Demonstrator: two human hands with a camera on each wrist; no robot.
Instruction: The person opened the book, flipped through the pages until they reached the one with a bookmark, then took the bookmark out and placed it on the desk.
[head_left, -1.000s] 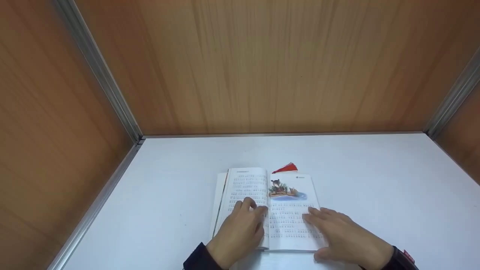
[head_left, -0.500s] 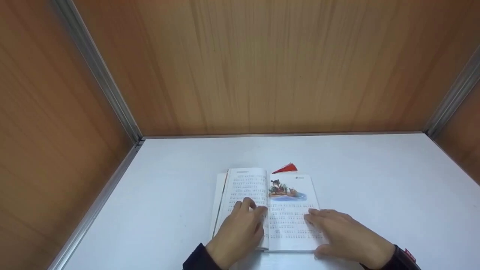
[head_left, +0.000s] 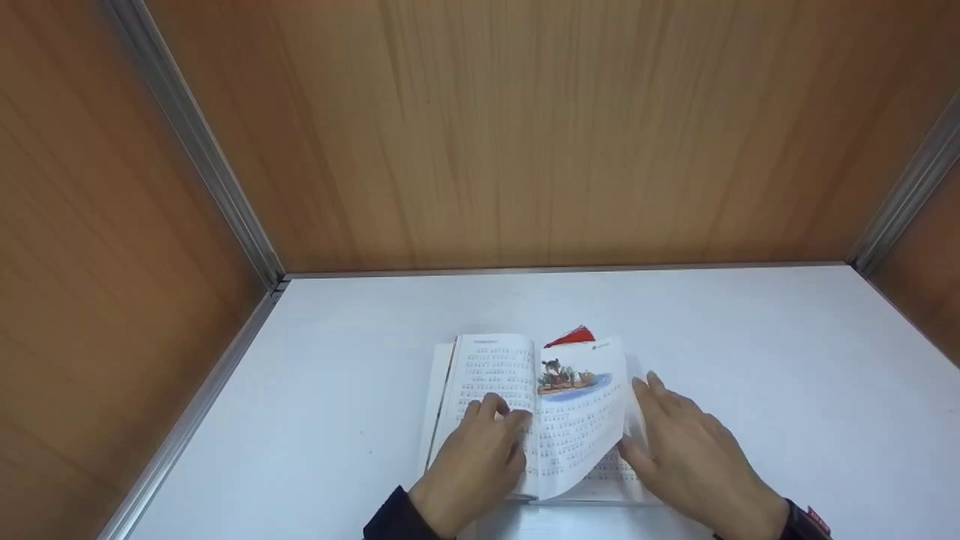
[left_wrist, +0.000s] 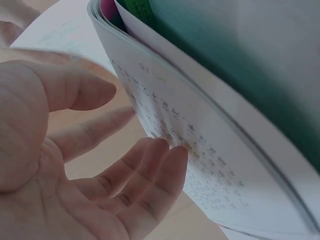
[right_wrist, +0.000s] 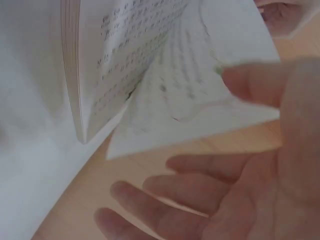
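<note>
Fingers of the left hand (head_left: 474,457) lie nearly straight, spread flat on the left-hand page of the open book (head_left: 491,382), pressing it down; they curl round nothing. Just beside it, the right hand (head_left: 694,457) rests at the book's right edge with its fingers stretched out and loosely apart, and its thumb (head_left: 628,450) sits under the lifted page (head_left: 581,427); whether the thumb pinches the paper or only props it up, I cannot tell. That page stands curved up off the pages below, its outer edge raised and its inner edge at the spine. It carries lines of print and, near the top, a small coloured drawing (head_left: 568,377). The book lies near the front middle of the white table (head_left: 750,360). Past the book's top edge a red tassel (head_left: 571,337) pokes out onto the table. Farther back, wooden walls (head_left: 525,127) close the table in on three sides.
</note>
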